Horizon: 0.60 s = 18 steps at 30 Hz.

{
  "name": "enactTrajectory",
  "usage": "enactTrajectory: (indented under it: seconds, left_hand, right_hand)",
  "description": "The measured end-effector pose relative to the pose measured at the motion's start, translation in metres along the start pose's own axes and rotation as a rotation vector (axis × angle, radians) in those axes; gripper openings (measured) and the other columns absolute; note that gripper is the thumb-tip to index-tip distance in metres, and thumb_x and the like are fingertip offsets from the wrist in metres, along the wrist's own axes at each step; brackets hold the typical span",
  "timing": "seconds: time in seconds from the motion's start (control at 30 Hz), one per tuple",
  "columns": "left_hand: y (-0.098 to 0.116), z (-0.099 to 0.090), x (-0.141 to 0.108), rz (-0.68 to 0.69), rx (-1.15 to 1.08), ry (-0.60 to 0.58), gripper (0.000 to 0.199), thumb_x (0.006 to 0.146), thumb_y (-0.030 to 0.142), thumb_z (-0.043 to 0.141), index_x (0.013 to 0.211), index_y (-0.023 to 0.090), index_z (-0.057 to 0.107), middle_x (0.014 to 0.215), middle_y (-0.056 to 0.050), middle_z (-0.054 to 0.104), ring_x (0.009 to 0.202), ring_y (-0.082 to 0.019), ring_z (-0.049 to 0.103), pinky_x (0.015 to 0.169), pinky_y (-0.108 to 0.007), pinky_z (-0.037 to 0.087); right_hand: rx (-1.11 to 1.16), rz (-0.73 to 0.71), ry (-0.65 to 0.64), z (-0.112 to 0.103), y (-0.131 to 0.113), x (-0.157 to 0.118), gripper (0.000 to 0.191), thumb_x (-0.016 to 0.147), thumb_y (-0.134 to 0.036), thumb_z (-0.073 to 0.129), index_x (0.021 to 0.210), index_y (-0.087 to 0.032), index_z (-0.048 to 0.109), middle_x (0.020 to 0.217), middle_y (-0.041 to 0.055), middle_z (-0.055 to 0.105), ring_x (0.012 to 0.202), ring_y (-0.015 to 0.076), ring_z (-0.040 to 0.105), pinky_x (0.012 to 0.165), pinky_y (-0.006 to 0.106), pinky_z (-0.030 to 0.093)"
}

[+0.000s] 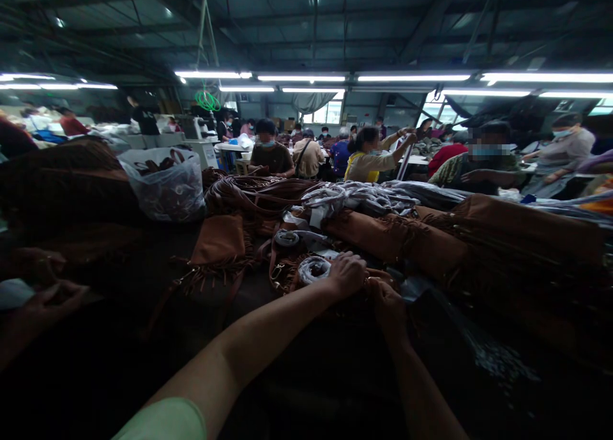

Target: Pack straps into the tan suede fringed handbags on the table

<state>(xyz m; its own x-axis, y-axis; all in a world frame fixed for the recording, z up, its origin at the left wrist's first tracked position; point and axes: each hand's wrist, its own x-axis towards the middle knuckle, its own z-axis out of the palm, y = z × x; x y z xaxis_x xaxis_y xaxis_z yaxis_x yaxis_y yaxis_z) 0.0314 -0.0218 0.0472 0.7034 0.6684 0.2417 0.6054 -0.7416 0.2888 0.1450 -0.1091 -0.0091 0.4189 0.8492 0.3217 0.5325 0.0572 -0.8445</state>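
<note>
My left hand [347, 274] is closed at the edge of a brown fringed bag, just right of a coiled pale wrapped strap [313, 269]. Against it, my right hand [385, 299] has its fingers pinched near a small shiny metal piece. What either hand grips is too small and dark to make out. Left of them lies a brown fringed bag [219, 240] with a strap and a metal clasp. A smaller pale coil [287, 237] rests behind the larger one.
Brown bags [397, 235] and wrapped straps [359, 197] are piled behind my hands. A clear plastic bag [165, 184] stands back left. Another person's hands [50, 287] are at the far left. Small pale pieces [502, 360] lie right. Several people sit beyond.
</note>
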Motion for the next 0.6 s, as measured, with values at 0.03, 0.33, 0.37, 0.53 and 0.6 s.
enactTrajectory:
  seconds: [0.03,0.33,0.37,0.53,0.6]
  left_hand:
    - [0.002,0.002,0.0,0.042,0.035,0.033,0.023,0.086,0.03,0.049,0.089,0.014,0.065,0.095,-0.012,0.063,0.1,-0.025,0.055,0.091,-0.038,0.041]
    - [-0.01,0.018,0.024,-0.191,-0.754,-0.12,0.02,0.087,0.023,0.042,0.086,0.012,0.059,0.073,-0.002,0.062,0.057,-0.009,0.052,0.057,-0.021,0.042]
    - [-0.01,0.019,0.025,-0.186,-0.837,-0.133,0.019,0.087,0.023,0.043,0.085,0.011,0.058,0.07,-0.001,0.062,0.054,-0.008,0.05,0.056,-0.021,0.041]
    - [-0.014,0.018,0.018,-0.184,-1.08,-0.164,0.02,0.081,0.027,0.054,0.076,0.009,0.06,0.062,0.001,0.058,0.054,-0.008,0.051,0.057,-0.022,0.042]
    - [-0.017,0.016,0.014,-0.17,-1.145,-0.19,0.022,0.075,0.031,0.061,0.078,0.009,0.062,0.064,0.0,0.06,0.058,-0.009,0.054,0.06,-0.023,0.044]
  right_hand:
    - [0.018,-0.003,0.023,0.0,0.001,0.0,0.051,0.087,-0.058,0.035,0.088,-0.018,0.068,0.093,0.0081,0.069,0.086,0.0231,0.06,0.074,0.032,0.044]
    - [0.036,0.04,0.157,0.001,0.002,-0.006,0.046,0.08,-0.058,0.049,0.092,-0.016,0.065,0.087,0.0094,0.069,0.079,0.0235,0.062,0.068,0.032,0.045]
    - [0.024,0.06,0.165,0.002,0.001,-0.005,0.047,0.077,-0.059,0.054,0.093,-0.016,0.066,0.086,0.0094,0.069,0.077,0.024,0.062,0.066,0.032,0.045]
    - [-0.057,0.036,0.092,0.001,-0.002,0.005,0.049,0.077,-0.061,0.051,0.088,-0.018,0.071,0.089,0.0111,0.071,0.081,0.0268,0.064,0.068,0.033,0.045]
    - [-0.064,0.015,0.089,0.001,-0.002,0.008,0.05,0.078,-0.061,0.05,0.086,-0.018,0.072,0.09,0.0128,0.071,0.083,0.0277,0.064,0.069,0.034,0.046]
